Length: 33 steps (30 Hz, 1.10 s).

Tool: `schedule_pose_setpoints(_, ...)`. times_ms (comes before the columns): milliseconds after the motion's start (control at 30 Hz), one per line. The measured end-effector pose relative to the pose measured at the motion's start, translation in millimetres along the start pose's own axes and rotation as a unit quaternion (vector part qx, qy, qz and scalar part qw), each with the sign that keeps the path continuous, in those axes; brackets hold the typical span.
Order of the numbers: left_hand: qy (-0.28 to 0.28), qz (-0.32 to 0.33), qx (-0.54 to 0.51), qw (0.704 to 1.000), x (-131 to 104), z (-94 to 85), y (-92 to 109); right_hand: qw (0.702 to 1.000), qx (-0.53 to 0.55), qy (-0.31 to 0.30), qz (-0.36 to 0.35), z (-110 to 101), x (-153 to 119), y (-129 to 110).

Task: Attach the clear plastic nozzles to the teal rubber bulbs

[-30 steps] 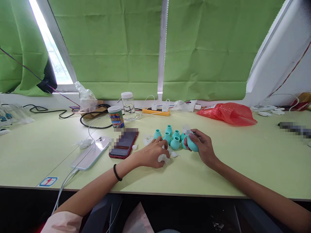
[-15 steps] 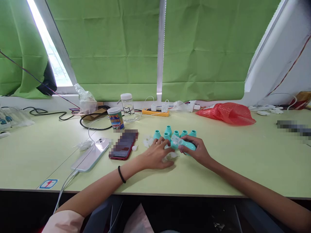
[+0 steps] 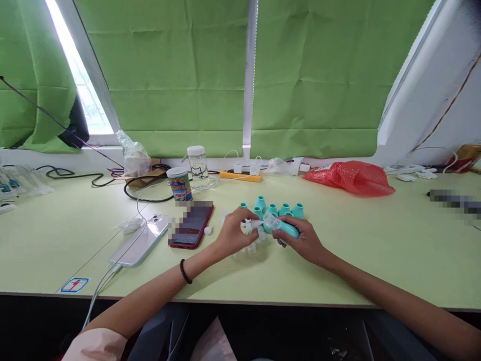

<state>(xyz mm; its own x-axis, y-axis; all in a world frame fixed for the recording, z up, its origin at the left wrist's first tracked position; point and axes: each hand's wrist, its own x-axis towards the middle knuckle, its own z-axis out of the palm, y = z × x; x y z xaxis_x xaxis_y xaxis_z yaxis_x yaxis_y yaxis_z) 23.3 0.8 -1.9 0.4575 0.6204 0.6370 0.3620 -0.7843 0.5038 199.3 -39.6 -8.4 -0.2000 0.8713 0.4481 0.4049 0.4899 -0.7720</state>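
In the head view, my right hand (image 3: 303,239) is wrapped round a teal bottle-shaped piece (image 3: 288,229), which lies tilted with its clear end (image 3: 271,220) pointing left. My left hand (image 3: 238,231) pinches a small translucent white piece (image 3: 257,223) between thumb and fingers, close to that clear end. Below and beside my left fingertips lie several small clear pieces (image 3: 252,246) on the table. Several teal cone-shaped pieces (image 3: 284,209) stand upright just behind both hands, their round openings facing up.
A red-edged phone (image 3: 192,225) and a white phone (image 3: 142,240) with a cable lie left. Behind stand a patterned can (image 3: 179,184), a clear jar (image 3: 198,168) and a yellow power strip (image 3: 240,174). A red plastic bag (image 3: 351,177) is at the back right.
My left hand has lifted from the small clear pieces and now pinches one by the clear end of the teal piece. My right hand has moved slightly left and down.
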Motion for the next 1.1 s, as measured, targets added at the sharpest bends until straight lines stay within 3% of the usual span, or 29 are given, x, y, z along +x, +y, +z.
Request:
schedule_pose_setpoints(100,0.013,-0.106,-0.181,0.978,2.8,-6.5,1.7,1.000,0.006,-0.020,0.007,1.8,-0.3,1.6)
schedule_pose_setpoints(200,-0.012,-0.173,-0.352,0.920,3.8,-9.4,3.4,1.000,-0.018,-0.019,0.002,2.9,0.2,4.1)
schedule_pose_setpoints(300,-0.020,-0.208,-0.436,0.875,4.4,-10.9,4.7,0.999,-0.050,0.015,-0.004,2.9,0.7,6.9)
schedule_pose_setpoints(400,-0.029,-0.220,-0.469,0.855,4.9,-11.2,4.3,0.997,-0.069,0.029,-0.009,2.7,0.8,8.8)
schedule_pose_setpoints(800,-0.040,-0.270,-0.505,0.818,2.9,-4.6,5.8,0.998,-0.064,0.017,-0.014,6.4,-2.3,7.4)
schedule_pose_setpoints(1100,-0.057,-0.258,-0.463,0.846,1.4,-5.9,-1.6,0.996,0.066,-0.040,0.055,6.4,-2.9,1.5)
